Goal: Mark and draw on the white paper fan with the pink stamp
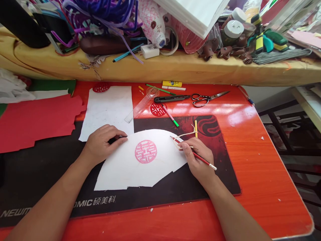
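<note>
A fan-shaped sheet of white paper point(120, 167) lies on the black mat, with a round pink cut-out-style pattern point(145, 151) coloured on it. My left hand point(102, 142) is closed at the sheet's upper left edge, thumb and fingers pinching it. At the right edge, my right hand point(200, 159) grips a red pencil point(204, 160). The pencil slants, its point over the paper and its white end toward me. A cream string point(185, 134) loops by my right fingers and is tied to a yellow pencil point(196, 129) just beyond.
Beyond the fan lie a white sheet point(110, 110), a clear ruler point(142, 103), a black utility knife point(172, 98), scissors point(209, 98) and a pink marker point(170, 114). Red paper point(40, 120) is at left. A cluttered, yellow-draped shelf point(175, 68) borders the red table's back.
</note>
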Available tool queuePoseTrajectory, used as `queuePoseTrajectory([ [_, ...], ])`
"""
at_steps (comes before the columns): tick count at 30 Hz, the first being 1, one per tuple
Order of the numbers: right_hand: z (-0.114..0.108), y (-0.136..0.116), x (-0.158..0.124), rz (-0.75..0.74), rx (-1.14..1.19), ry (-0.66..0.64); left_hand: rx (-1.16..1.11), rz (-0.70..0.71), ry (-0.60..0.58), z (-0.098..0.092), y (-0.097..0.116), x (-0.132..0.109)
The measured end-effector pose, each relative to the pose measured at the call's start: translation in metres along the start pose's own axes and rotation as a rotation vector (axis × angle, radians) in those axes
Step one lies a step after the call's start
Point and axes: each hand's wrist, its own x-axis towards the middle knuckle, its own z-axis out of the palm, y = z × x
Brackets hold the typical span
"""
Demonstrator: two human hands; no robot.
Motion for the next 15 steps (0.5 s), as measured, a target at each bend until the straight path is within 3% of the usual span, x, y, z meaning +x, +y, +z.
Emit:
queuePoseTrajectory([
  [15, -0.0015, 0.0016, 0.0018, 0.025, -0.017, 0.029, 0.013, 0.002, 0.000, 0.0002, -0.0010, -0.0001],
])
